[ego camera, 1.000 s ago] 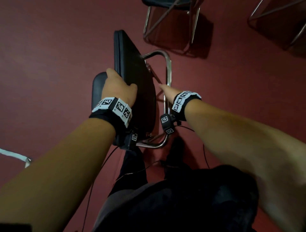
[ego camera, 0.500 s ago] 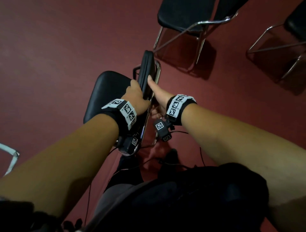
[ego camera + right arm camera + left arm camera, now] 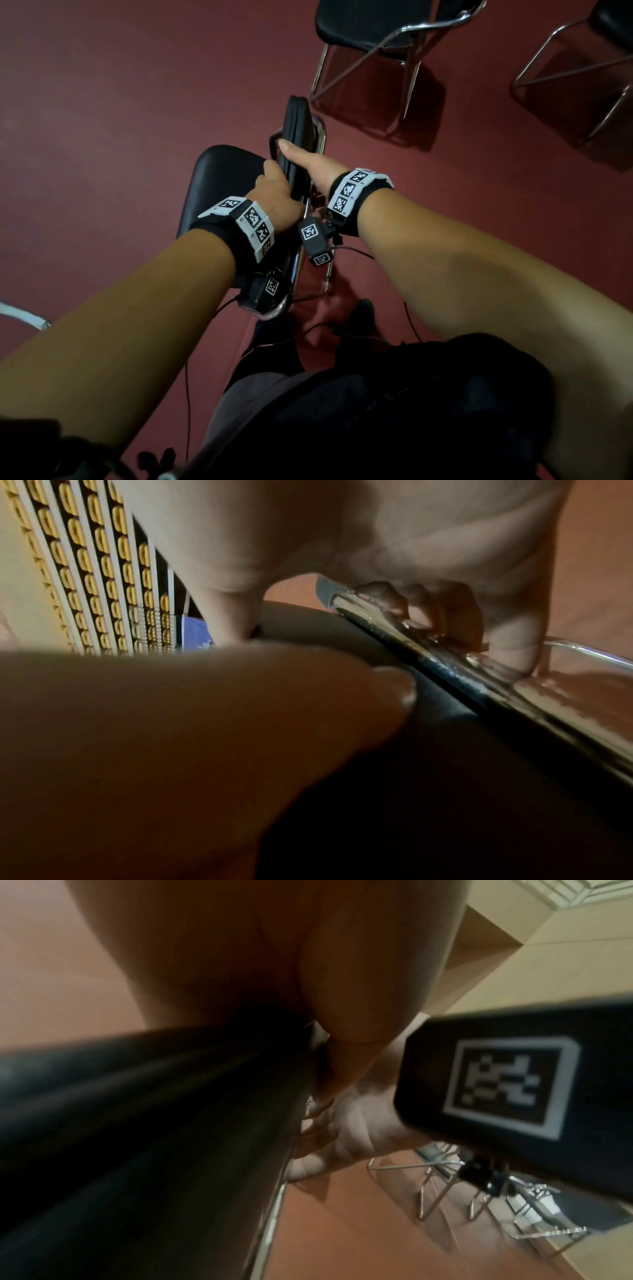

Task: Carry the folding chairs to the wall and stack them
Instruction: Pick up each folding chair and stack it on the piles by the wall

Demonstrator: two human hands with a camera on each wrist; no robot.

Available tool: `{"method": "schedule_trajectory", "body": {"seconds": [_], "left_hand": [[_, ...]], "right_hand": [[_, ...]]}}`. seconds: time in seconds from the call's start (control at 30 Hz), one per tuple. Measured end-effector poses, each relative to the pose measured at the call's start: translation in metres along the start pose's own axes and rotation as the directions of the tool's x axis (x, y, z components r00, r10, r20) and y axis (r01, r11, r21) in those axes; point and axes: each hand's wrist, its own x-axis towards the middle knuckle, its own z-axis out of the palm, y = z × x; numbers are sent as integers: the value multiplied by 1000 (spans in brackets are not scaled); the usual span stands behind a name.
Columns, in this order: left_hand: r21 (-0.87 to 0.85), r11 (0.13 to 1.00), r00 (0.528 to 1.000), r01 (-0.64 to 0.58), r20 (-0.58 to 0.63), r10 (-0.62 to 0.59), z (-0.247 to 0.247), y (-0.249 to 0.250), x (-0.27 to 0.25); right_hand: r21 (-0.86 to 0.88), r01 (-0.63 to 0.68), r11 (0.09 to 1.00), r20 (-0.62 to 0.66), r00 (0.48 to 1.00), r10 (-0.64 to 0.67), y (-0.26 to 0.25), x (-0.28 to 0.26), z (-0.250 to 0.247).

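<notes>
Both hands on folded chair (image 3: 297, 137) | left hand (image 3: 274, 195) grips black pad edge | right hand (image 3: 313, 164) curls round chrome frame (image 3: 428, 653), thumb straight | two chairs (image 3: 376, 31) behind on red floor (image 3: 102, 102)

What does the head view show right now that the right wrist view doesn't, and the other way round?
Only the head view shows the folded chair whole, the left hand gripping its black seat edge, and two open chairs standing beyond on the red floor. Only the right wrist view shows the right hand with fingers curled round the chrome tube, plus a slatted wall panel. Both show the right thumb lying along the black seat.
</notes>
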Motion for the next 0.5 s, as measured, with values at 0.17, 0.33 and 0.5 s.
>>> {"method": "schedule_trajectory", "body": {"seconds": [0.17, 0.33, 0.5], "left_hand": [[34, 999, 1000, -14, -9, 15, 10, 6, -7], [61, 997, 998, -41, 55, 37, 28, 39, -19], [114, 984, 982, -137, 143, 121, 66, 86, -28]], "right_hand": [[-64, -9, 998, -167, 986, -2, 15, 5, -1], [-147, 20, 989, -241, 969, -55, 20, -7, -37], [-58, 18, 998, -223, 974, -30, 21, -51, -95]]}}
